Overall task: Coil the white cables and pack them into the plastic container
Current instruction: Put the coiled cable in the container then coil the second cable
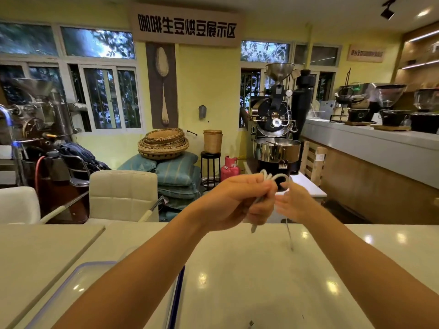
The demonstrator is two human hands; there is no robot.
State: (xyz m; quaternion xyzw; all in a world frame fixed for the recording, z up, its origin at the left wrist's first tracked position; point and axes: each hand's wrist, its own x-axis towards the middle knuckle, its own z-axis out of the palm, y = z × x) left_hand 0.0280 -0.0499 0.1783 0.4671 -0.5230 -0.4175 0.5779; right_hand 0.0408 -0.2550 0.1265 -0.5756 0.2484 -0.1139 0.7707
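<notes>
I hold a white cable (269, 176) up above the far edge of the white table (249, 269). My left hand (240, 200) is closed around its bunched loops, which stick out above the fist. A cable end hangs below that hand. My right hand (295, 203) sits just to the right, fingers pinched on the same cable, and a blurred strand trails down from it to the tabletop. The clear plastic container (78, 283) with a blue-edged rim lies at the lower left, partly hidden under my left forearm.
A small dark connector (251, 324) lies on the table at the bottom edge. White chairs (123, 193) stand beyond the table on the left. A coffee roaster (275, 129), a pink gas cylinder (229, 168) and a long counter (380, 148) fill the room behind.
</notes>
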